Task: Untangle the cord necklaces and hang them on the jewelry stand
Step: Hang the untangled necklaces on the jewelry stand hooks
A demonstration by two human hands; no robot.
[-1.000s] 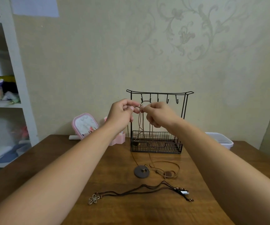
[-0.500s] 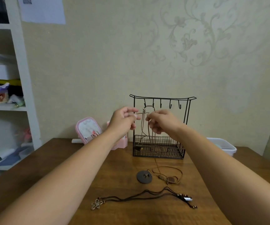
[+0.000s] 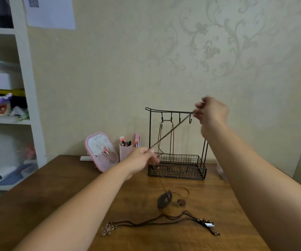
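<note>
A black wire jewelry stand [image 3: 177, 167] with hooks and a mesh basket stands at the back of the wooden table. One brown cord necklace [image 3: 171, 140] hangs from its left hooks. My right hand [image 3: 210, 113] pinches one end of a brown cord [image 3: 171, 132] up by the stand's top bar. My left hand [image 3: 140, 160] pinches the same cord lower left, so it runs taut between them. Below my left hand the cord drops to a dark round pendant [image 3: 164, 199], tilted up off the table. A dark cord necklace with a flower pendant [image 3: 108, 230] lies near the front.
A pink mirror case [image 3: 101, 151] and a pink brush holder [image 3: 126, 151] stand left of the stand. A small brown pendant [image 3: 181, 202] with its cord lies beside the round one. White shelves [image 3: 6, 87] fill the left. A clear container [image 3: 221, 171] peeks out behind my right arm.
My hands have moved apart: the right rose to the stand's top bar, the left dropped lower left. The cord is now stretched taut and the round pendant has tipped up from lying flat.
</note>
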